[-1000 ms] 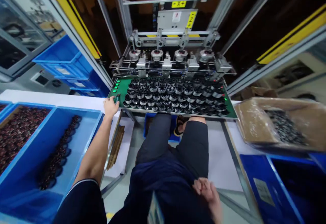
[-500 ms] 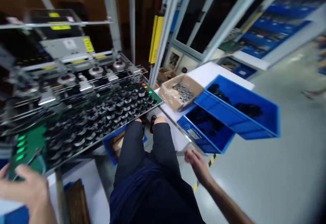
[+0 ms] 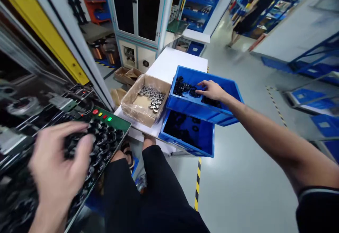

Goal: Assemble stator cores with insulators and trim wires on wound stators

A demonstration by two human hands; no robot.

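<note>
My left hand (image 3: 62, 159), blurred by motion, hovers over rows of black-and-silver round parts (image 3: 102, 137) on the machine's bed. Its thumb and fingers are apart with nothing visible between them. My right hand (image 3: 213, 91) reaches over the near wall of the upper blue bin (image 3: 203, 107), fingers spread just above small black parts (image 3: 184, 86). Whether its fingertips touch those parts I cannot tell. Left of the bin, a plastic-lined cardboard box (image 3: 139, 114) holds silver ring-shaped parts (image 3: 155, 99).
Under the upper bin sits a lower blue bin (image 3: 186, 146) with dark parts, on a white table (image 3: 180, 60). A green panel with lit buttons (image 3: 102, 114) ends the machine bed. A frame post with a yellow strip (image 3: 50, 37) rises at left. Another person (image 3: 253, 12) is far off at upper right.
My view has swung right, towards the bins. My right hand has gone from beside my leg to inside the upper bin. My left hand is now over the parts near the bed's right end.
</note>
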